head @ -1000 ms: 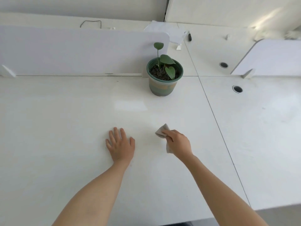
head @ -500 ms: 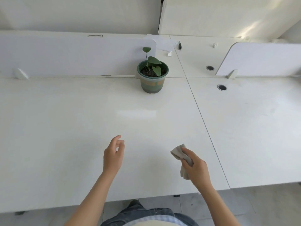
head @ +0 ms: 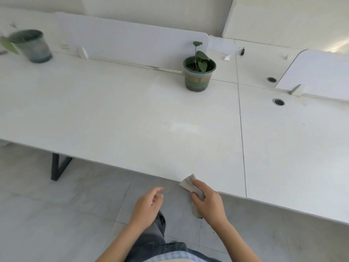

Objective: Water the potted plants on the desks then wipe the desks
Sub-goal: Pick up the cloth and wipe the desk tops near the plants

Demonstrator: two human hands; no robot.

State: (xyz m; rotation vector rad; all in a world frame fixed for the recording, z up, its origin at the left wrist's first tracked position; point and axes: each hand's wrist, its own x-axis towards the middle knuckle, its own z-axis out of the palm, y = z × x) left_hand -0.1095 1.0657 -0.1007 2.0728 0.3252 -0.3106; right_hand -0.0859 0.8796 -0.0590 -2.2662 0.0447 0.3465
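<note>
Cloth at desk edge, wiper backing off

Cloth (head: 189,186) is sitting pinched in your right hand (head: 208,203), now at the near edge of the desk (head: 132,120) instead of mid-surface as a second ago. Your left hand (head: 148,206), which was flat on the top, is hanging loosely curled and holding nothing over the floor (head: 47,214). You are standing further back; I am judging this desk's wipe as finishing. Open floor is lying to your left, with a dark desk leg (head: 56,167) well apart. Farther off, the potted plant (head: 199,72) is standing against the divider panel (head: 132,44), and a second, blurred pot (head: 31,46) is coming into view far left.
</note>
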